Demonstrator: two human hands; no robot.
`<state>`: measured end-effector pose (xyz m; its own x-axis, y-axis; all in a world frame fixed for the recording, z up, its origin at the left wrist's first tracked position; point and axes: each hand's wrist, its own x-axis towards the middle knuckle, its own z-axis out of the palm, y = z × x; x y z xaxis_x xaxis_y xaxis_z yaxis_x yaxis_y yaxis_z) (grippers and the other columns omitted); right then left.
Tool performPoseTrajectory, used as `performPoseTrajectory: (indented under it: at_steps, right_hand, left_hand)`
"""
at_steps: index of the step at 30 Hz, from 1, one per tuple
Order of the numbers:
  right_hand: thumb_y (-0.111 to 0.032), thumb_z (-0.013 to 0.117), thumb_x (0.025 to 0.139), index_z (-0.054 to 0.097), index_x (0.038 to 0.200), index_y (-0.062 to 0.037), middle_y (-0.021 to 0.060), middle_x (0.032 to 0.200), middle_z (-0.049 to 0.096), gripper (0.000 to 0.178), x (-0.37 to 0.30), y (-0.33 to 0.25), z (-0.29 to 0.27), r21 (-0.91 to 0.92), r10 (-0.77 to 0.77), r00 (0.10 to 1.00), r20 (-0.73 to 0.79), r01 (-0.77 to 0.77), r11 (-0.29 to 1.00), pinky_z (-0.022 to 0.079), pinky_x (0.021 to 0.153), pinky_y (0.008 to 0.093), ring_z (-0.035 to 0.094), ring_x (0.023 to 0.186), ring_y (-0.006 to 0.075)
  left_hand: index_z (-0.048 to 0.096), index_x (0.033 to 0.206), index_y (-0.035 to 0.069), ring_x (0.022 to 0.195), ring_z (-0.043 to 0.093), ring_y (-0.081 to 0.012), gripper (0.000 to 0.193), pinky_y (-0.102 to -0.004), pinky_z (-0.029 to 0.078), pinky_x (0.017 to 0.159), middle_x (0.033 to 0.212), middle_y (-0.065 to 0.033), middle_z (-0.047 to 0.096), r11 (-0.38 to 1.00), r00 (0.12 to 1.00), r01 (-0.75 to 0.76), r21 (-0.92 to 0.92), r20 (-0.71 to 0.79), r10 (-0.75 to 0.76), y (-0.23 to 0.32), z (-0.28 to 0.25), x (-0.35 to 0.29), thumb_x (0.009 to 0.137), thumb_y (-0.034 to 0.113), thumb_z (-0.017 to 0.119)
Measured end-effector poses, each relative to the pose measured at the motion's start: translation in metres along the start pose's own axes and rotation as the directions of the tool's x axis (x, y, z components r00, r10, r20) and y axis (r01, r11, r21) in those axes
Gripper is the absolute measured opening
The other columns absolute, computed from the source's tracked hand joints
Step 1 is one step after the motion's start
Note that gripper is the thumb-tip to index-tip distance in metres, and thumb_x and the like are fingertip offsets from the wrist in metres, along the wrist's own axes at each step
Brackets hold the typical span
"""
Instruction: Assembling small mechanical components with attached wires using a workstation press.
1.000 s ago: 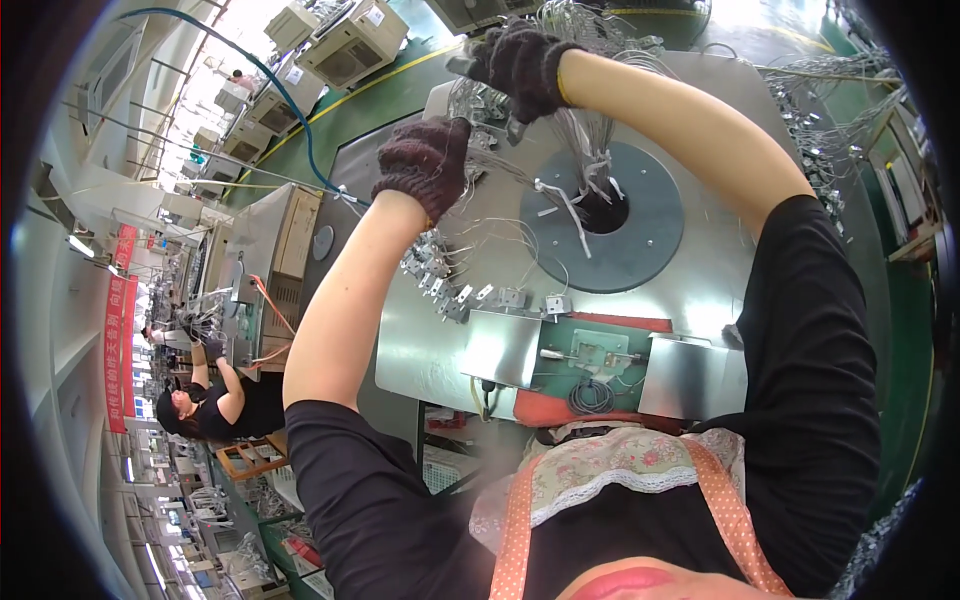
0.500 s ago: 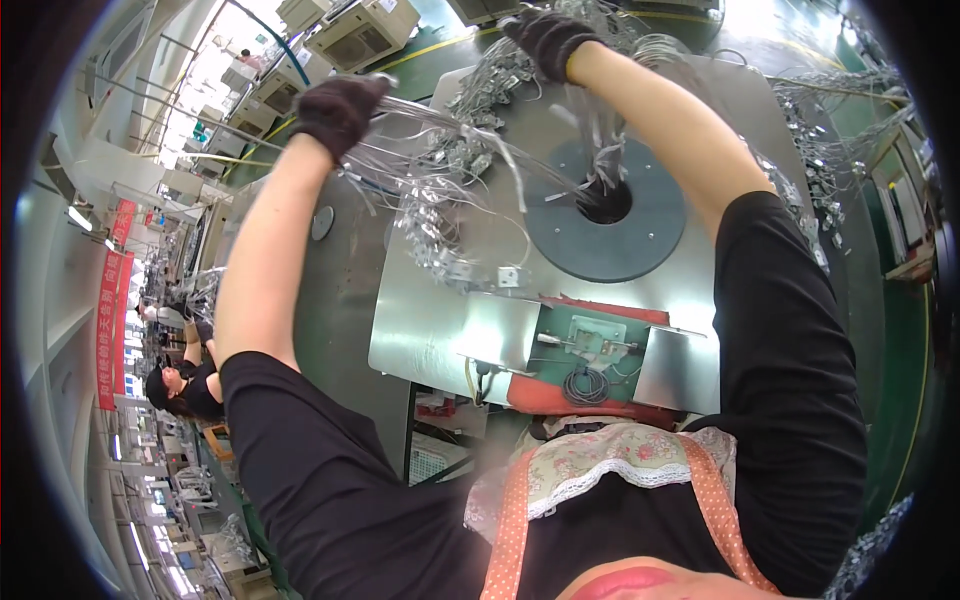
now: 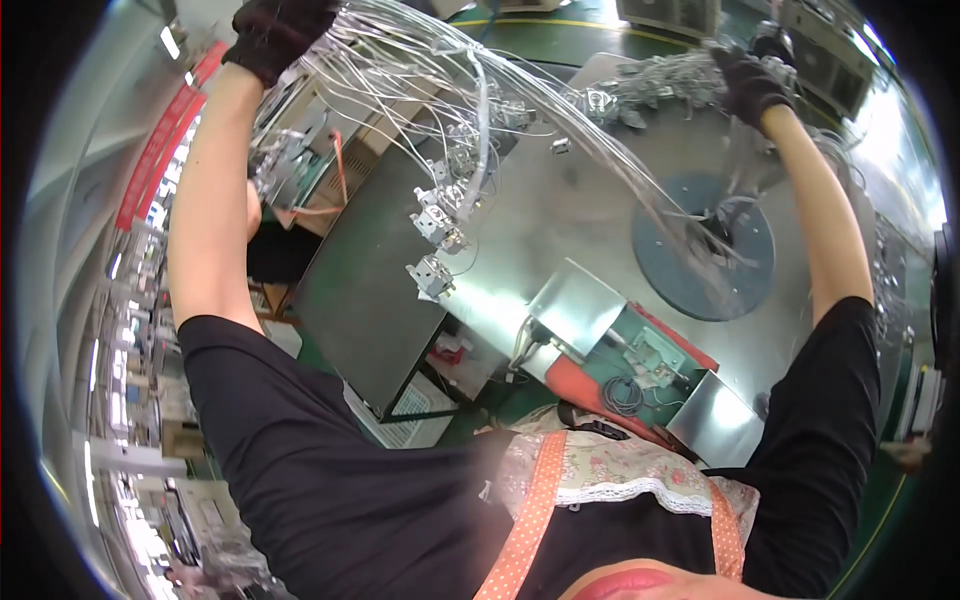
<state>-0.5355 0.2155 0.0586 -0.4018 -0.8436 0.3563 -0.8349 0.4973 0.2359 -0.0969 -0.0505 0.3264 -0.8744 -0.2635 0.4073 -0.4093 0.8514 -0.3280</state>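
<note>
My left hand (image 3: pixel 283 38), in a dark glove, is raised at the upper left, shut on a bundle of thin pale wires (image 3: pixel 420 42). Small metal boxes (image 3: pixel 437 226) hang from some of the strands. The bundle stretches down to the hole in a round dark disc (image 3: pixel 655 262) on the metal table (image 3: pixel 590 215). At the upper right my gloved right hand (image 3: pixel 752 85) closes around another wire bundle (image 3: pixel 745 165), which also drops to the disc. A heap of metal-ended wires (image 3: pixel 660 80) lies beside that hand.
Silver metal covers (image 3: pixel 578 302) flank a green recess with a coiled grey cable (image 3: pixel 622 396) at the table's near side. Red padding (image 3: pixel 590 392) edges it. A dark panel (image 3: pixel 370 270) stands left of the table. Beige cabinets (image 3: pixel 670 12) are at the back.
The view has turned left. My left hand has risen further left, drawing its wires out in a longer span. My right hand now appears further right, beside the heap.
</note>
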Motion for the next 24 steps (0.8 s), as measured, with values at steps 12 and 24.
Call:
performPoseTrajectory:
  at_steps: [12, 24]
  right_hand:
    - [-0.017, 0.062, 0.084, 0.054, 0.131, -0.0024, 0.0275, 0.121, 0.065, 0.05, 0.011, -0.058, -0.02, 0.067, -0.002, 0.991, -0.133, 0.01, 0.998, 0.051, 0.094, 0.0491, 0.065, 0.11, 0.0433]
    - [-0.006, 0.057, 0.089, 0.049, 0.144, -0.0125, 0.024, 0.129, 0.056, 0.056, -0.004, -0.059, -0.008, 0.087, -0.01, 0.98, -0.2, 0.028, 0.996, 0.047, 0.104, 0.0487, 0.058, 0.122, 0.0419]
  left_hand:
    - [0.062, 0.134, 0.007, 0.121, 0.066, -0.0257, 0.042, -0.036, 0.052, 0.103, 0.132, -0.0116, 0.068, 0.918, 0.837, -0.391, 0.072, -0.387, 0.387, -0.099, 0.057, -0.032, 0.093, 0.003, 0.06]
    - [0.059, 0.138, 0.009, 0.123, 0.064, -0.0299, 0.037, -0.0381, 0.05, 0.104, 0.134, -0.0135, 0.066, 1.0, 0.927, -0.014, 0.025, -0.374, 0.022, -0.039, 0.063, -0.01, 0.101, 0.011, 0.053]
